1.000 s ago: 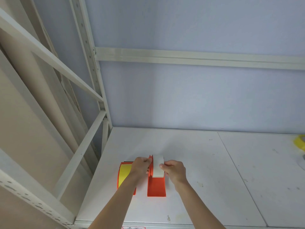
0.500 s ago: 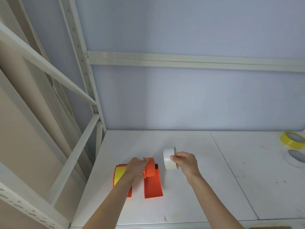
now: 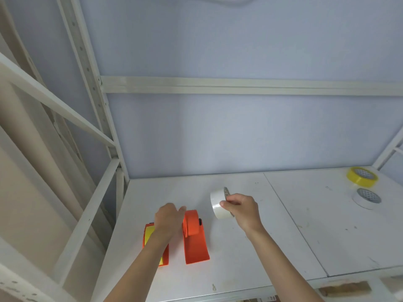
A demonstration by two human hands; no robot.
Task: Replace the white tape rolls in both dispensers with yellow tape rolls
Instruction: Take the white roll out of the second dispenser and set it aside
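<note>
White shelving against a pale blue wall, and everything sits on the scuffed white table (image 3: 239,247) inside it. Progress looks about three quarters to me: the left dispenser (image 3: 146,243) at 7 o'clock already shows yellow tape, and the right dispenser (image 3: 194,238) just beside it has a bare orange hub, no roll on it. So what's left is loading that one.

My right hand (image 3: 242,209) has its grip pinched on the white tape roll (image 3: 218,203), thumb on the outer band and fingers curled over the rim, holding it upright in the air just off the dispenser's 2 o'clock side. My left hand (image 3: 169,219) rests against the left side of the empty hub, fingers loosely bent, and I honestly can't tell whether it's gripping or only steadying.

Way out at 3 o'clock lie a spare yellow tape roll (image 3: 362,176) and another white roll (image 3: 367,197), both flat. Guessing the yellow one goes in next.
</note>
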